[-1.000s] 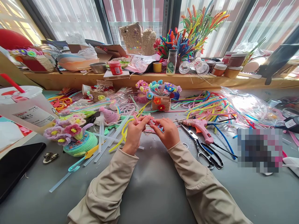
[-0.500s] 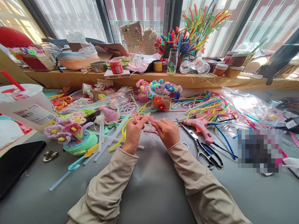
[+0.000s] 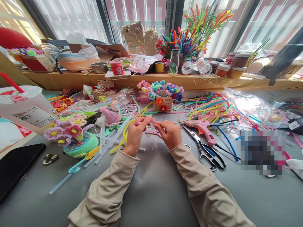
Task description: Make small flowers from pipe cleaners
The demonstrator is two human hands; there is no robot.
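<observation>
Between my two hands is a pink pipe cleaner (image 3: 153,121), pinched at both sides above the grey table. My left hand (image 3: 136,134) has its thumb and forefinger closed on it, and a short pink end sticks up beside the knuckles. From the right, my right hand (image 3: 169,134) grips it with curled fingers; the fingertips are partly hidden. Several yellow pipe cleaners (image 3: 125,136) lie just left of my left hand. Scissors (image 3: 202,149) rest with open blades right of my right hand, by a pink glue gun (image 3: 204,129). A small box of fuzzy flowers (image 3: 163,104) stands behind my hands.
On the left are a drink cup (image 3: 26,107), a black phone (image 3: 20,168), a green pot with fuzzy flowers (image 3: 81,145) and clear glue sticks (image 3: 113,138). A heap of pipe cleaners (image 3: 217,107) lies at the back right. Jars and bundles crowd the window sill (image 3: 142,82).
My right hand has turned, its fingers curling more over the pink pipe cleaner, and a straight stretch now shows between the hands. My left hand has stayed nearly in place.
</observation>
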